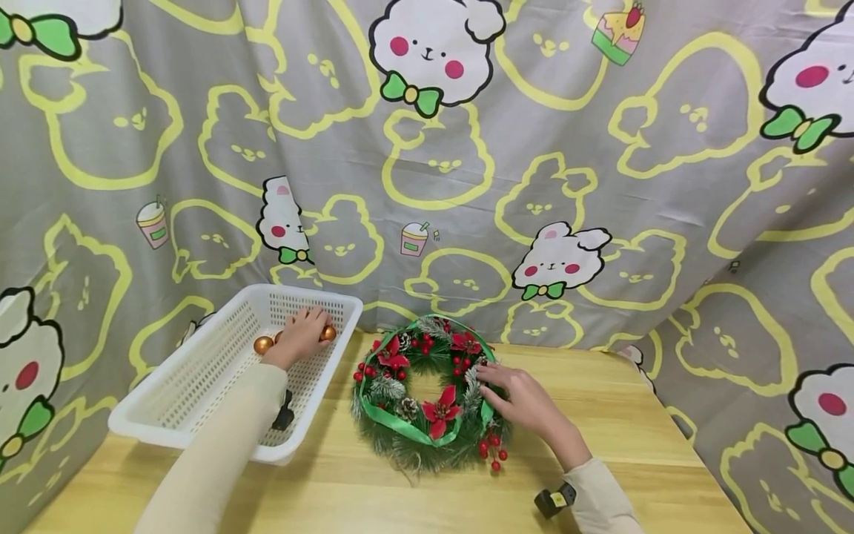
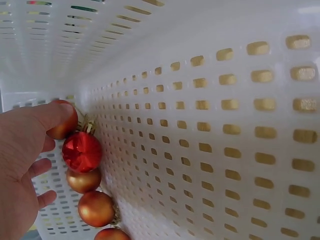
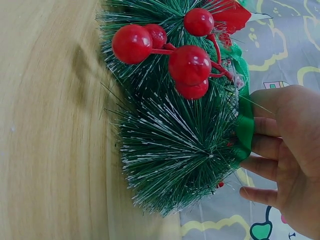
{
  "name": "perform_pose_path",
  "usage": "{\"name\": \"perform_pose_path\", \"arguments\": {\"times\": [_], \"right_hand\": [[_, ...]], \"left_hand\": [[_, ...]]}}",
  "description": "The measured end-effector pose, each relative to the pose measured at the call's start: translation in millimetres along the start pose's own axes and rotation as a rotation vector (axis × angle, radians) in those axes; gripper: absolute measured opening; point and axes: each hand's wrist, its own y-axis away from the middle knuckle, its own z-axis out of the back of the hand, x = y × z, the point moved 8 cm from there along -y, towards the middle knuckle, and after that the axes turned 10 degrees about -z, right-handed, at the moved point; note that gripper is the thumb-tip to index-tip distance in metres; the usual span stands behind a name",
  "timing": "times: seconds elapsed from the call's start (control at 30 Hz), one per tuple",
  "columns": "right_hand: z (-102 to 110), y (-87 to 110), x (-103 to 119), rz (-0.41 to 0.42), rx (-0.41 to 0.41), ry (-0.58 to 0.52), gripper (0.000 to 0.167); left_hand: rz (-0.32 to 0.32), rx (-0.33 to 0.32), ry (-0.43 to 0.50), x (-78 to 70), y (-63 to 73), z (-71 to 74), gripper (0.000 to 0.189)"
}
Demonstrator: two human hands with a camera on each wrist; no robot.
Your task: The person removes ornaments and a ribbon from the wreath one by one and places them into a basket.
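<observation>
My left hand (image 1: 303, 334) reaches into a white perforated basket (image 1: 180, 348). In the left wrist view its thumb and fingers hold a copper-orange Christmas ball (image 2: 64, 125). Just below that ball lie a shiny red ball (image 2: 82, 152) and several more copper-toned ones (image 2: 96, 209) along the basket's side. My right hand (image 1: 517, 397) rests at the right side of a green Christmas wreath (image 1: 383, 445), its fingers extended against a green ribbon (image 3: 245, 127). Red poinsettias (image 1: 442, 411), pine cones (image 1: 408, 409) and red berries (image 3: 189, 65) decorate the wreath, which lies flat.
Wooden table (image 1: 574, 452) beneath both basket and wreath. Behind it hangs a grey curtain (image 1: 460, 230) with yellow outlines and white cartoon animals. A small black device (image 1: 554, 500) sits at my right wrist, and a dark one (image 1: 283, 411) at my left.
</observation>
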Motion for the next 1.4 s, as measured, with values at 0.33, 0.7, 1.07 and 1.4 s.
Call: {"name": "perform_pose_path", "arguments": {"times": [0.33,0.7,1.07,1.4], "right_hand": [[0.5,0.3,1.2,0.002,-0.003,0.000,0.035],[-1.3,3.0,-2.9,-0.019,0.009,0.005,0.036],[-1.3,2.1,-1.2,-0.010,0.002,0.005,0.036],[-1.5,2.5,-2.7,-0.017,0.001,0.002,0.036]], "left_hand": [[0.007,-0.009,-0.036,-3.2,2.9,4.6,0.036],[0.018,-0.019,-0.055,-3.8,5.8,1.7,0.029],[0.032,-0.009,-0.059,-3.1,5.8,2.7,0.029],[0.002,-0.019,-0.062,-6.7,5.8,3.0,0.028]]}}
